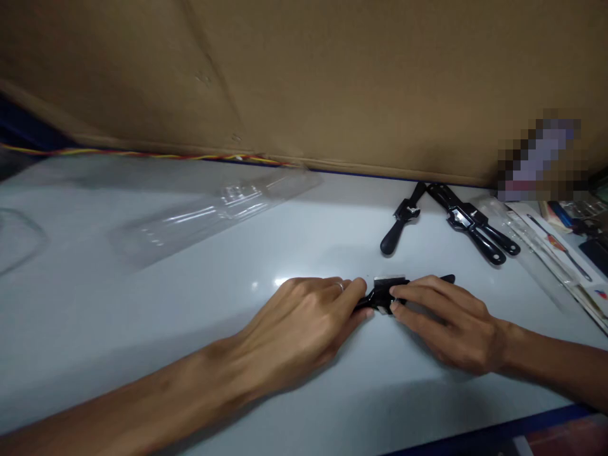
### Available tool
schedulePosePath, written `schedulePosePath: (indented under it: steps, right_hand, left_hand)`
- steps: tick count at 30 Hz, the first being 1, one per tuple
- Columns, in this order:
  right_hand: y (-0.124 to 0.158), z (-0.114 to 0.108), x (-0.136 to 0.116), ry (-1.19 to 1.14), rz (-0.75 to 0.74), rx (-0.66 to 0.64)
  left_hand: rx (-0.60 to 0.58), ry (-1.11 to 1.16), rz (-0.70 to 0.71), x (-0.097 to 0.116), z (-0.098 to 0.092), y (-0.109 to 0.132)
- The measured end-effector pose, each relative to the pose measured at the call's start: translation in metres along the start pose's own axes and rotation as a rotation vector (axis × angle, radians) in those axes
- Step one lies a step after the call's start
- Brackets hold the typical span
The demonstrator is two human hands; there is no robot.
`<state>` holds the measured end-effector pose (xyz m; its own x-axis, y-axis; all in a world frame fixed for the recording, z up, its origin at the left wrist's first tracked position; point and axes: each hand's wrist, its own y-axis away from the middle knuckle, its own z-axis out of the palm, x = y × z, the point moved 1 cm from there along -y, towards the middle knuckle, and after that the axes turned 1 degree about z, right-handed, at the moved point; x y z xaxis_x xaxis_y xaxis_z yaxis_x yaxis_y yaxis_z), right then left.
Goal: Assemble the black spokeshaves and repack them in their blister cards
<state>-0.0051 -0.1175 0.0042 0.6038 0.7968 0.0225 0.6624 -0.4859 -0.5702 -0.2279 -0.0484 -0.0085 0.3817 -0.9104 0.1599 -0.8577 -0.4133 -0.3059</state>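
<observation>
A black spokeshave lies crosswise in front of me, just at or above the white tabletop. Its left handle is wrapped in the fingers of my left hand, which wears a ring. My right hand is closed around the tool's middle and right side, thumb and fingertips against the body near the blade. The right handle's tip sticks out behind the knuckles. A flat metal blade edge shows at the top of the body. Beyond my hands lies another black spokeshave, with two more spokeshaves overlapping beside it.
Clear plastic packaging lies at the back left. A cardboard panel rises behind the white table, with a twisted red and yellow wire along its foot. Plastic sleeves and a printed card crowd the right side.
</observation>
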Motion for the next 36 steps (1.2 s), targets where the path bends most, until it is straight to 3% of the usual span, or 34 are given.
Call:
schedulePosePath:
  steps: [6, 13, 30, 36]
  right_hand:
    - [0.007, 0.002, 0.002, -0.042, 0.025, -0.057]
    - [0.003, 0.004, 0.002, -0.114, 0.140, 0.040]
    - [-0.007, 0.007, 0.006, -0.202, 0.282, 0.041]
    - [-0.007, 0.008, 0.004, -0.194, 0.195, 0.028]
  left_hand:
    - [-0.055, -0.040, -0.012, 0.001, 0.001, 0.001]
    - [-0.091, -0.063, -0.001, 0.000, 0.003, 0.000]
    - [-0.163, -0.074, -0.021, 0.000, 0.002, -0.004]
    - [-0.135, -0.074, -0.013, 0.000, 0.005, -0.004]
